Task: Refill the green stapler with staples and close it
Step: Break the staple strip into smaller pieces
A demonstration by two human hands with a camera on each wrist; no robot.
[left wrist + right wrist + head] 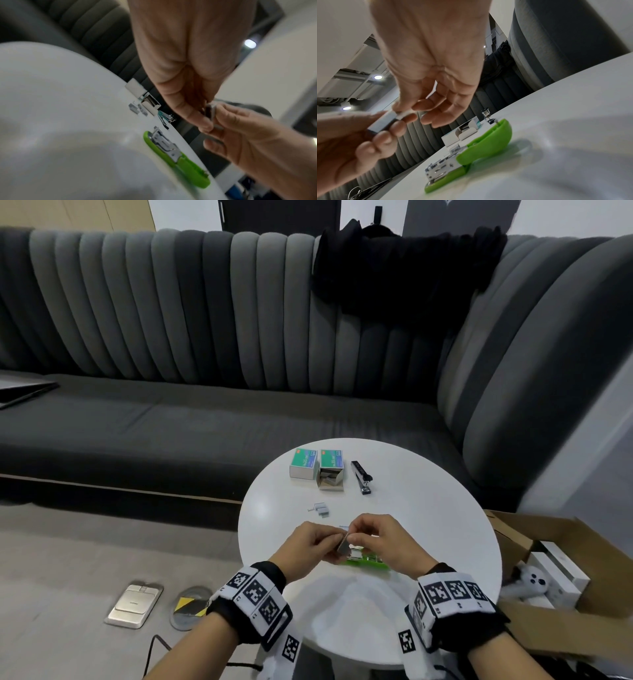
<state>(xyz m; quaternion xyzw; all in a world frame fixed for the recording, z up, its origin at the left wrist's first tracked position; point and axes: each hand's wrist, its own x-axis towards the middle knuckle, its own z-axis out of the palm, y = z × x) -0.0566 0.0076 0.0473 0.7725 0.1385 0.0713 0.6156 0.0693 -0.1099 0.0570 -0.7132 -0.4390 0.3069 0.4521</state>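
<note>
The green stapler (368,561) (187,162) (482,147) lies open on the round white table (428,525), its metal magazine exposed. Just above it, both hands hold a silver block of staples (343,544) (211,115) (385,121). My left hand (334,539) (204,119) pinches the block from the left between thumb and fingertips. My right hand (354,534) (409,112) pinches its other end. Neither hand touches the stapler. The hands hide part of the stapler in the head view.
At the table's far side stand a closed staple box (303,463), an open staple box (331,470) and a black stapler (361,477). Loose staple pieces (320,508) lie in the middle. A grey sofa (205,412) lies beyond; a cardboard box (555,559) sits to the right.
</note>
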